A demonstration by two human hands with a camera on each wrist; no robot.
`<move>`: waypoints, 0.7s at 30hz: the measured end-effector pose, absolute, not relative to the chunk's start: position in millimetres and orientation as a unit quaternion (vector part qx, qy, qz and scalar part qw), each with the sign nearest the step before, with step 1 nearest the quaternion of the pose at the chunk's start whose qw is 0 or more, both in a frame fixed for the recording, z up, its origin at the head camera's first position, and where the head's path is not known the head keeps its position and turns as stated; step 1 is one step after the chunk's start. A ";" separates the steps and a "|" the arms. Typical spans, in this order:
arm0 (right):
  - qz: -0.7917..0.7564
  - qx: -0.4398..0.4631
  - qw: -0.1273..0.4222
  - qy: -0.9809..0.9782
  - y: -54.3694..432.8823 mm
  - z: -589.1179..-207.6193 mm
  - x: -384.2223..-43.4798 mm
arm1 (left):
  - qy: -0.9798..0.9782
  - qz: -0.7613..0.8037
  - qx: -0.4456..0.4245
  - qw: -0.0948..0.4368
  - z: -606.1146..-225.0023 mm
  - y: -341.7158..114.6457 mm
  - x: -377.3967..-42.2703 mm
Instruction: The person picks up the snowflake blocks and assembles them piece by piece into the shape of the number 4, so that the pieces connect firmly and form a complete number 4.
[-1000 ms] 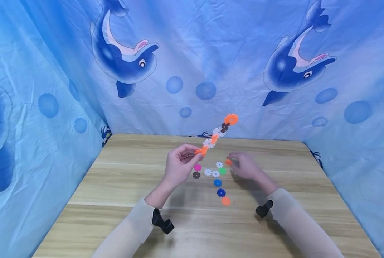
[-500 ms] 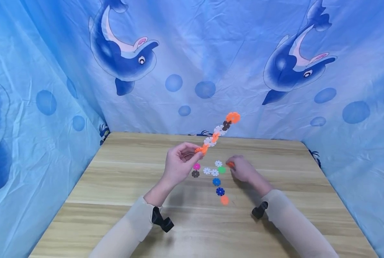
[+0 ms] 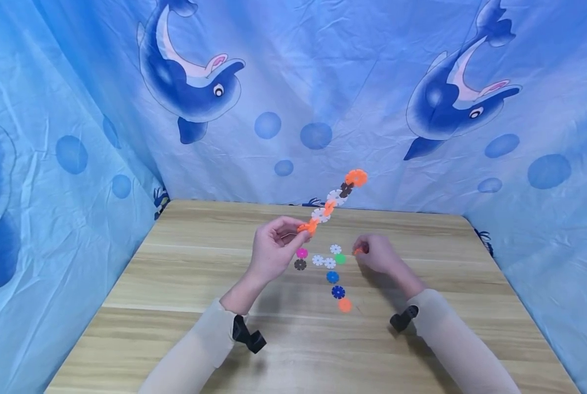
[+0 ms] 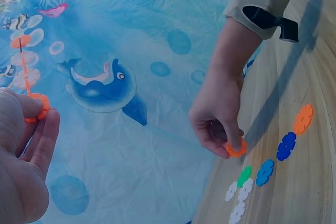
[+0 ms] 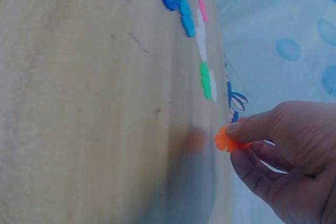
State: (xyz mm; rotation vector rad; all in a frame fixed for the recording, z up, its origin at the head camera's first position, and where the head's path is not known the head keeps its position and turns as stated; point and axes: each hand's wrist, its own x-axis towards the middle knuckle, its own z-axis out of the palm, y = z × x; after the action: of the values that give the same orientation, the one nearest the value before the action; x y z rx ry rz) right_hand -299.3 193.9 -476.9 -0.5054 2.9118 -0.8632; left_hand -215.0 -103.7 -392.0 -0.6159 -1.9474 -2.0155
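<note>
My left hand (image 3: 272, 250) pinches the lower end of a slanting chain of notched plastic snowflake discs (image 3: 321, 215). Orange, white and dark brown discs make up this chain, with an orange one (image 3: 356, 178) at its top. Fingers cover part of the end disc. My right hand (image 3: 379, 255), to the right of the loose discs, holds a single orange snowflake disc (image 5: 226, 140) between thumb and fingers. In the right wrist view the disc is held off the tabletop, its shadow falling on the wood.
Loose discs lie on the wooden table (image 3: 175, 273) between the hands: pink (image 3: 301, 253), brown (image 3: 300, 265), several white (image 3: 318, 260), green (image 3: 340, 259), light blue (image 3: 332, 277), dark blue (image 3: 338, 292) and orange (image 3: 344, 305). A blue dolphin-print curtain (image 3: 293, 82) stands behind and beside the table.
My right hand, blurred a second ago, has shifted slightly right, away from the green disc, with the orange disc in its fingers. My left hand and the chain stay nearly still.
</note>
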 end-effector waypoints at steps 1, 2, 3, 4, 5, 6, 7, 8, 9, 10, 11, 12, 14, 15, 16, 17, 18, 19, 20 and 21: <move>-0.284 -0.162 0.030 0.945 194.1 -474.0 -298.5 | -0.674 -0.695 -0.211 0.137 -391.7 -103.7 -215.2; -0.287 -0.159 0.028 0.944 193.8 -470.9 -297.9 | -0.673 -0.695 -0.210 0.138 -391.4 -103.7 -215.4; -0.289 -0.154 0.023 0.945 192.8 -466.9 -297.1 | -0.673 -0.697 -0.209 0.138 -390.9 -103.6 -215.7; -0.293 -0.154 0.014 0.943 191.8 -462.8 -296.5 | -0.671 -0.697 -0.208 0.139 -390.4 -103.7 -215.9; -0.299 -0.153 0.007 0.942 190.2 -457.7 -295.5 | -0.671 -0.698 -0.208 0.141 -389.8 -103.8 -216.1; -0.307 -0.156 -0.005 0.939 188.2 -452.1 -294.2 | -0.669 -0.700 -0.209 0.142 -389.1 -103.7 -216.4; -0.314 -0.160 -0.020 0.936 185.9 -446.3 -292.8 | -0.667 -0.701 -0.209 0.142 -388.4 -103.7 -216.4; -0.321 -0.168 -0.037 0.931 183.6 -440.2 -291.1 | -0.666 -0.702 -0.209 0.142 -388.1 -103.6 -216.8; -0.327 -0.178 -0.057 0.926 181.1 -434.0 -288.5 | -0.666 -0.702 -0.209 0.142 -387.8 -103.6 -217.0; -0.335 -0.188 -0.077 0.920 178.7 -428.3 -285.6 | -0.666 -0.702 -0.208 0.143 -387.7 -103.6 -217.1; -0.343 -0.197 -0.098 0.913 175.9 -422.7 -282.0 | -0.667 -0.701 -0.207 0.142 -387.7 -103.5 -217.1; -0.351 -0.209 -0.121 0.905 173.5 -418.1 -278.5 | -0.668 -0.702 -0.206 0.141 -387.8 -103.5 -217.1; -0.369 -0.233 -0.167 0.884 168.0 -409.6 -270.5 | -0.668 -0.703 -0.202 0.138 -388.3 -103.6 -217.3; -0.374 -0.245 -0.191 0.874 165.2 -405.8 -266.2 | -0.668 -0.703 -0.201 0.138 -388.4 -103.6 -217.2; -0.381 -0.258 -0.213 0.862 162.6 -402.2 -262.2 | -0.668 -0.703 -0.200 0.137 -388.7 -103.3 -217.3; -0.387 -0.273 -0.234 0.849 159.8 -398.8 -258.2 | -0.669 -0.703 -0.200 0.137 -388.9 -103.1 -217.5; -0.391 -0.288 -0.253 0.837 157.2 -395.8 -254.6 | -0.669 -0.703 -0.200 0.137 -389.0 -102.8 -217.5; -0.394 -0.303 -0.271 0.825 154.3 -392.5 -250.8 | -0.669 -0.703 -0.200 0.138 -389.1 -102.3 -217.6; -0.393 -0.316 -0.289 0.814 151.7 -389.7 -247.4 | -0.668 -0.703 -0.201 0.138 -389.2 -101.8 -217.7; -0.393 -0.329 -0.304 0.803 149.1 -387.2 -244.1 | -0.668 -0.703 -0.201 0.139 -389.2 -101.2 -217.6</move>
State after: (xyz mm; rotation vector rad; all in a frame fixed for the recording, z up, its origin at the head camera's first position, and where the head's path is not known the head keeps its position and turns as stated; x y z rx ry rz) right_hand -244.1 149.1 -387.2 -1.2989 3.1686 -1.5512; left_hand -217.6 -101.2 -389.2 -0.5817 -1.9300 -2.0329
